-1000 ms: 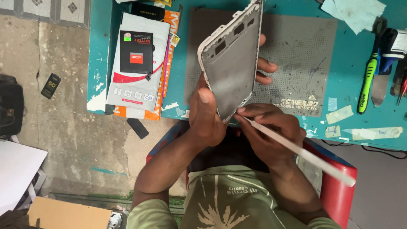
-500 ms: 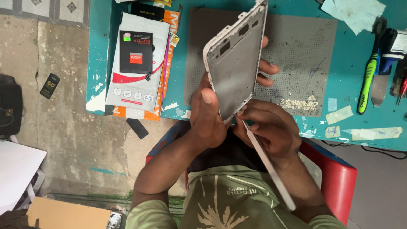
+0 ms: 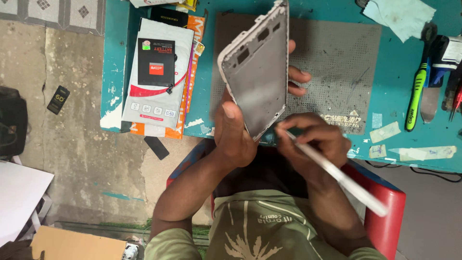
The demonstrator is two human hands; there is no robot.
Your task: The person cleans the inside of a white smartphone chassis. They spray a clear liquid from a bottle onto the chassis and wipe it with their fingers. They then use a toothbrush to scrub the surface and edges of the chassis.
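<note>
Our left hand (image 3: 236, 135) grips the phone frame (image 3: 257, 72), a bare grey middle housing with a pale rim, thumb pressed on its inner face and fingers wrapped behind, holding it tilted on edge above the near part of the grey work mat (image 3: 332, 67). Our right hand (image 3: 315, 142) is closed around a slim white tool (image 3: 337, 173), held like a pen, its tip at the frame's near corner.

We judge the step in hand to be working along the frame's lower edge, scraping or prying there. The next move calls for a steady left grip and light pressure, keeping the tip on the rim so that it does not slip toward the thumb.

On the teal tabletop (image 3: 399, 139), a boxed battery pack (image 3: 156, 72) lies to the left and a green toothbrush (image 3: 417, 91) to the right.
</note>
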